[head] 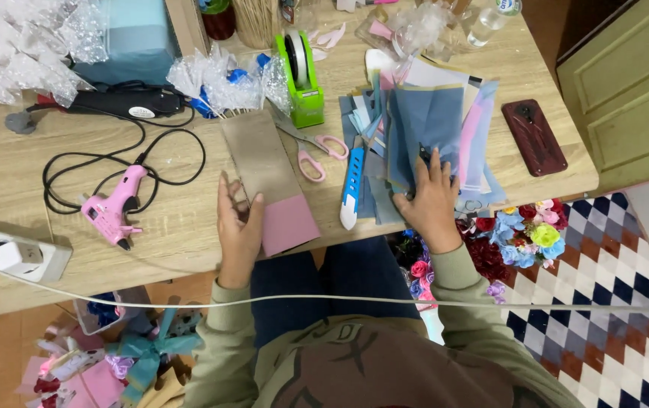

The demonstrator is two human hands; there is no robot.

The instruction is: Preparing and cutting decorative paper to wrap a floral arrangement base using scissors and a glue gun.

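My left hand (237, 227) holds the near end of a long paper strip (267, 174), brown on most of its length and pink at the end by my hand. The strip lies on the wooden table (173, 219). My right hand (429, 200) presses flat on a pile of blue, pink and white paper sheets (430, 121), fingers spread. A blue and white utility knife (352, 185) lies between my hands, next to the pile.
Pink-handled scissors (313, 151), a green tape dispenser (300, 75), a pink glue gun (113, 208) with black cord, a power strip (14, 257) and a dark red phone (534, 136) lie on the table. Artificial flowers (521, 234) sit below the table's right edge.
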